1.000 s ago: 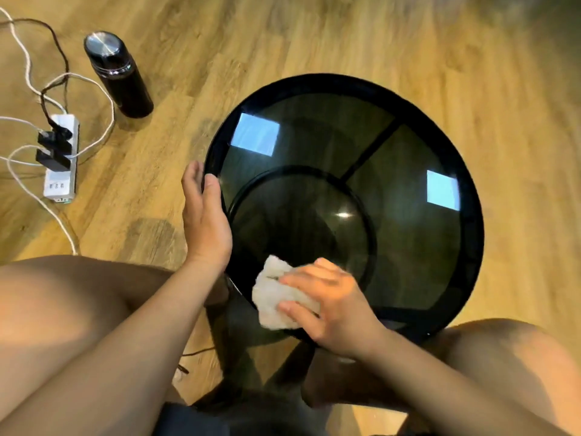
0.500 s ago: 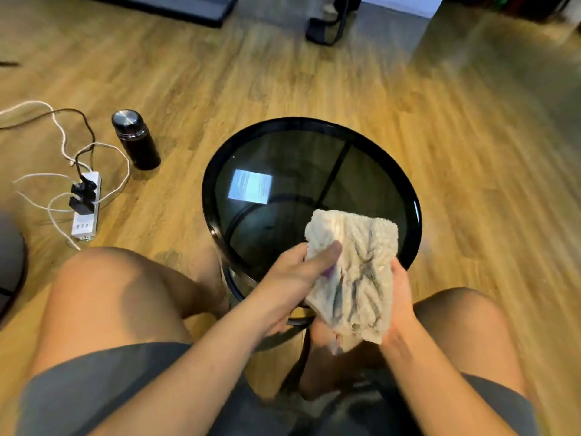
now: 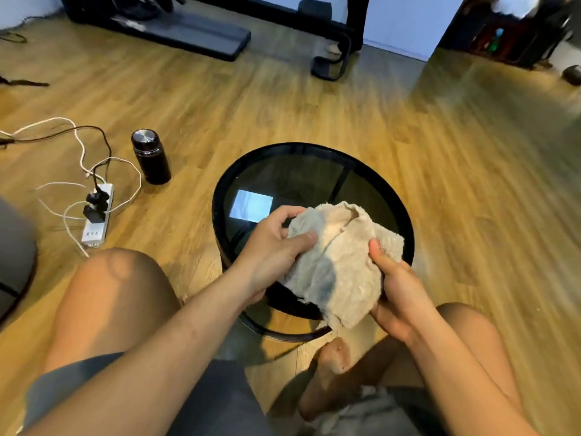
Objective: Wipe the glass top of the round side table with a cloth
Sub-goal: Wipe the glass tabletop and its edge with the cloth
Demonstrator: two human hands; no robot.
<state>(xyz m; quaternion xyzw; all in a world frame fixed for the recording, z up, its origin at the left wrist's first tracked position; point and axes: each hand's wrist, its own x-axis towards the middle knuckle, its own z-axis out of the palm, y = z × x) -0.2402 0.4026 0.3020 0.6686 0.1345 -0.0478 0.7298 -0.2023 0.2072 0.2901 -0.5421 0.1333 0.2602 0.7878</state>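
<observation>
A round side table (image 3: pixel 309 149) with a dark glass top and black rim stands on the wooden floor between my knees. I hold a crumpled beige cloth (image 3: pixel 336 262) above its near half, lifted off the glass. My left hand (image 3: pixel 273 247) grips the cloth's left edge, thumb on top. On the right edge, my right hand (image 3: pixel 396 287) has its fingers under the fabric. The cloth and hands hide the near part of the glass. A bright window reflection shows on the left of the glass.
A black flask (image 3: pixel 151 157) with a metal lid stands on the floor left of the table. Further left lies a white power strip (image 3: pixel 97 220) with plugs and tangled cables. Black furniture bases (image 3: pixel 188 29) stand at the far wall. My bare foot (image 3: pixel 327 369) rests below the table.
The cloth left the glass and was lifted and spread between both hands. My left hand moved from the table rim to the cloth. The view pulled back and up.
</observation>
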